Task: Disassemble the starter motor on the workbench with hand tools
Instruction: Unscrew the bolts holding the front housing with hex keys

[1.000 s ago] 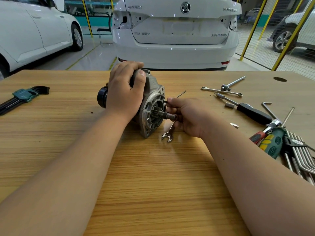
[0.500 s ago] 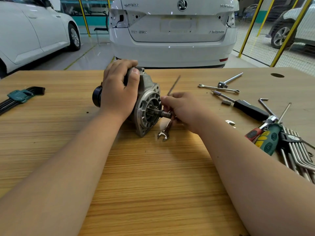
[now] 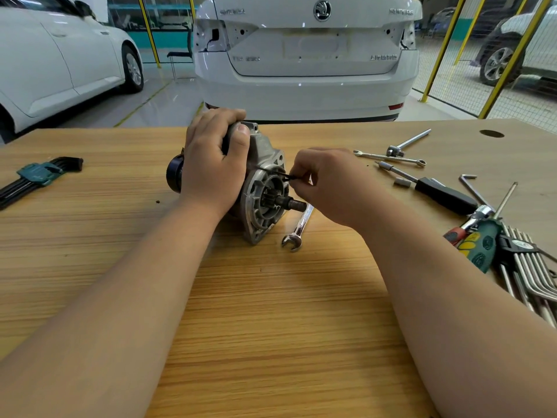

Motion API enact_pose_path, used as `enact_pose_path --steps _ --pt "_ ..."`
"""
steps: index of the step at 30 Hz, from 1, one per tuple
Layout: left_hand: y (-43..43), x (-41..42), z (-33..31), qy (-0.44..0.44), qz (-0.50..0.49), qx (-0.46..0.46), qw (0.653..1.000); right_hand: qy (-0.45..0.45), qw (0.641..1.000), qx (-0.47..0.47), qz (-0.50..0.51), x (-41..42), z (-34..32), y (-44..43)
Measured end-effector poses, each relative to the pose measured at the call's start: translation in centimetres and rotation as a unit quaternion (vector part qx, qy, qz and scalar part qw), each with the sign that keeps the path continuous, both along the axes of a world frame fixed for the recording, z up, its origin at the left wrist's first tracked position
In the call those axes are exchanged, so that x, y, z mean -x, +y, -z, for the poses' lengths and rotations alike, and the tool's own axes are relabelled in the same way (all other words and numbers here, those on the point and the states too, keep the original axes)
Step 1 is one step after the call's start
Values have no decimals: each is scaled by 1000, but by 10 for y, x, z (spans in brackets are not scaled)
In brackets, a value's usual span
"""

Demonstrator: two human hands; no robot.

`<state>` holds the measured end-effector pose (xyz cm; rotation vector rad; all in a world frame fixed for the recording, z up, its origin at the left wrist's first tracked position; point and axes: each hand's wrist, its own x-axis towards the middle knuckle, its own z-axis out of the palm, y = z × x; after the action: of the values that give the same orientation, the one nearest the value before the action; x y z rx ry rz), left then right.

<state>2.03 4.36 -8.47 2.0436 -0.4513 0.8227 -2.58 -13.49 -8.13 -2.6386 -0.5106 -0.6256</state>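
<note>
Steadying of the motor (image 3: 268, 155), which lies on its side at the middle of the counter (image 3: 271, 327) with its nose to the right, is done by the left hand (image 3: 211, 173), fingers (image 3: 241, 137) curled over it. A thin dark key (image 3: 285, 175) is pinched between the fingers of the right hand (image 3: 331, 188), its tip set at the upper rim of the front housing (image 3: 252, 206); whether it is fully seated cannot be told. The key should be pushed square into its screw before any turn is made, and the motor pressed down firmly so that it is not rolled. 1 wrench (image 3: 298, 227) lies just beside the shaft (image 3: 291, 203), touched by neither hand.
</note>
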Motion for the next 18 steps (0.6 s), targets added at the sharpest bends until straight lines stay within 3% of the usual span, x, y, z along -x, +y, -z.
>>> enact_pose_path --steps 4,6,9,15,18 --pt "0 0 1 1 1 1 1000 63 981 -179 40 0 4 -5" --pt "-1 0 0 1 1 0 1000 150 943 -294 49 -2 9 -1" --pt "0 0 0 2 1 2 1000 263 855 -446 34 -7 14 5" --pt "0 1 -1 5 2 1 1000 319 771 -549 52 -12 19 15" --pt "-1 1 -1 4 3 3 1000 332 754 -561 78 -12 19 18"
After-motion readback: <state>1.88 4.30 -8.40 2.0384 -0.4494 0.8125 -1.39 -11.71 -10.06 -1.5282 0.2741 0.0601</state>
